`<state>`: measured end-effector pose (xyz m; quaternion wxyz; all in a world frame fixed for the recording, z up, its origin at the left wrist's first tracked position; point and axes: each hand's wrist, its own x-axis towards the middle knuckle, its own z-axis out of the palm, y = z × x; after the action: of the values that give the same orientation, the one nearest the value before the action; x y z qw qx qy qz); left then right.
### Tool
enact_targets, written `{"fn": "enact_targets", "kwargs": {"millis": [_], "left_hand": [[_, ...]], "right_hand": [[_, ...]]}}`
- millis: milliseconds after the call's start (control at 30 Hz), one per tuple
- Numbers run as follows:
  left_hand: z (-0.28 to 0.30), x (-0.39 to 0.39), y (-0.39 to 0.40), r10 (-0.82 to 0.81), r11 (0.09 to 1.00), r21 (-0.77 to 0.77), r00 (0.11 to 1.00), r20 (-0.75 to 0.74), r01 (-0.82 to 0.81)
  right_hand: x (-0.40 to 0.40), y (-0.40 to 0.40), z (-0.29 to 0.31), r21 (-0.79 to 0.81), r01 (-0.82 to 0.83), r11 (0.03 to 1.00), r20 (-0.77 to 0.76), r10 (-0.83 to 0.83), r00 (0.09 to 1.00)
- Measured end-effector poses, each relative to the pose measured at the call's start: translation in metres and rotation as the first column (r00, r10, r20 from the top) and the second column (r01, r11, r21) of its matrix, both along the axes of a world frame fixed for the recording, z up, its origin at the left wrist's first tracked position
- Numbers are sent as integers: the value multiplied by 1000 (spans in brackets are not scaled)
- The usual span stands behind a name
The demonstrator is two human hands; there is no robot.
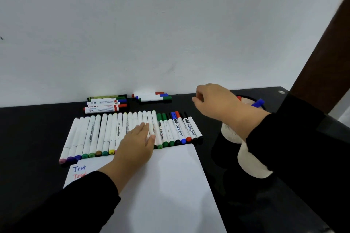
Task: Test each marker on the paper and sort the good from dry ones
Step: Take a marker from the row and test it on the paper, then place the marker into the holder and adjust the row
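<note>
I see my left hand (137, 142) lying flat with straight fingers on the row of markers (117, 132), just behind the paper (170, 185). My right hand (214, 100) hovers curled above the holder (246, 100) with a blue marker (258, 103); its grip I cannot tell.

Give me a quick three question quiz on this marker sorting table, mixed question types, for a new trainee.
1. True or false: the left hand rests flat on the row of markers.
2. Which word is written on the paper: A) Test B) Dry C) Good
3. Fill in: the right hand is raised near the ___ that holds a blue marker.

Key: 1 true; 2 A; 3 cup.
</note>
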<state>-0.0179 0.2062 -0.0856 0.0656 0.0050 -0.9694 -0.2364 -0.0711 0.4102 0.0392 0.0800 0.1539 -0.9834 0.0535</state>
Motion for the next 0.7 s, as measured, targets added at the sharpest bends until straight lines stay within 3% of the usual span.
{"fn": "enact_targets", "kwargs": {"millis": [133,300,700], "left_hand": [[-1,-8,-28,40,971,-236,999,11,-36],[-9,-14,-50,40,940,-340,999,12,-33],[-22,-15,-58,40,951,-304,998,-42,-50]], "right_hand": [[-23,-34,-10,49,-103,993,1,103,995],[-62,-74,-35,67,-196,978,10,195,981],[-156,-123,-98,158,-254,954,34,252,967]]}}
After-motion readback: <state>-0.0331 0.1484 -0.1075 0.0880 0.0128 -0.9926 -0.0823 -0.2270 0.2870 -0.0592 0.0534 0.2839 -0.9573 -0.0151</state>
